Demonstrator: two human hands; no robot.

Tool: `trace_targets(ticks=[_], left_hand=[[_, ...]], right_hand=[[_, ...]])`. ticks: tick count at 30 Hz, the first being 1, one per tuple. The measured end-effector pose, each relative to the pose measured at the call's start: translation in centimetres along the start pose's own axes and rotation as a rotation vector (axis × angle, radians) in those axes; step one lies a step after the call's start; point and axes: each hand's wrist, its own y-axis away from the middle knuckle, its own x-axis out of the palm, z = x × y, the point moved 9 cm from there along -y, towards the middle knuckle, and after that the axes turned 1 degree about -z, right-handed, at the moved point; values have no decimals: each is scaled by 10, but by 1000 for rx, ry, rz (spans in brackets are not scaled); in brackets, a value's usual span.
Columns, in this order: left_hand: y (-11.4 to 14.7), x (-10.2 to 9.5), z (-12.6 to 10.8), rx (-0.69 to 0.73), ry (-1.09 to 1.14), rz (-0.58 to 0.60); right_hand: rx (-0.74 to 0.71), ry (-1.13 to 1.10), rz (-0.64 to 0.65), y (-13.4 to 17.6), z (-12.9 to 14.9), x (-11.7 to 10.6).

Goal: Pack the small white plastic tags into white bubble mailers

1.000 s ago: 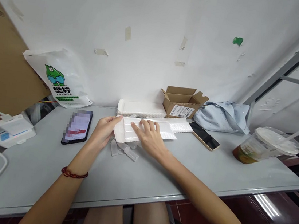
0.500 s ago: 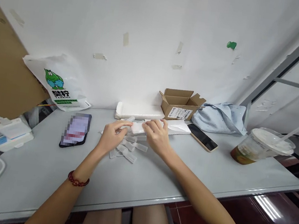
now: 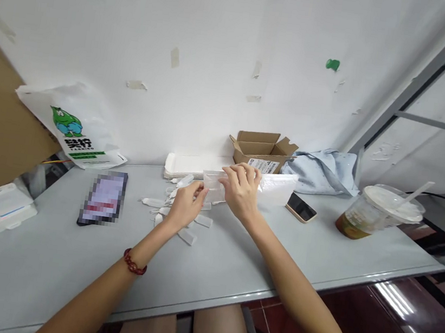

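Note:
A long, whitish translucent plastic bag (image 3: 279,189) is held up over the grey table, stretching out to the right. My left hand (image 3: 187,204) pinches the bag's left end between thumb and fingertips. Close beside it, my right hand (image 3: 243,191) has its fingers closed over the bag's upper edge. Several small translucent plastic tubes (image 3: 187,237) with narrow tips lie in a loose pile below and around my left hand, partly covered by it. Whether anything is inside the bag, I cannot tell.
Behind the hands are a stack of white trays (image 3: 193,167), an open cardboard box (image 3: 263,153) and a light blue cloth (image 3: 320,171). A phone (image 3: 301,208) and a drink cup (image 3: 368,210) stand right; another phone (image 3: 103,198), a white printed bag (image 3: 76,125) and a charger (image 3: 3,209) left.
The bag has been lifted and turned more upright, covering part of the right phone. My left hand has shifted right onto its end. The whole view has shifted slightly.

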Motion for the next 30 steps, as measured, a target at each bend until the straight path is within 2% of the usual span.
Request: trace_targets(ticks=[4,7,11,14,19,23,25,28,30], left_hand=[[-16,23,11,-265,160,118],[-21,36,23,-441,225,114],[-26,44,36,-518,195,105],[-33,42,44,-537,159,88],[-43,41,49,-520,74,123],[-54,38,47,-431,-62,157],[-65,27,46,-349,-164,121],[-85,-1,41,-183,-321,-2],[-95,-14,39,-79,-395,-22]], right_hand=[[124,17,119,0,-22,12],[206,-14,300,4,-36,29],[361,-123,610,20,-50,56],[449,-188,708,28,-56,65],[481,-107,691,35,-65,70],[464,-1,624,39,-69,70],[444,32,616,41,-68,71],[422,62,633,43,-67,73],[412,76,643,43,-67,74]])
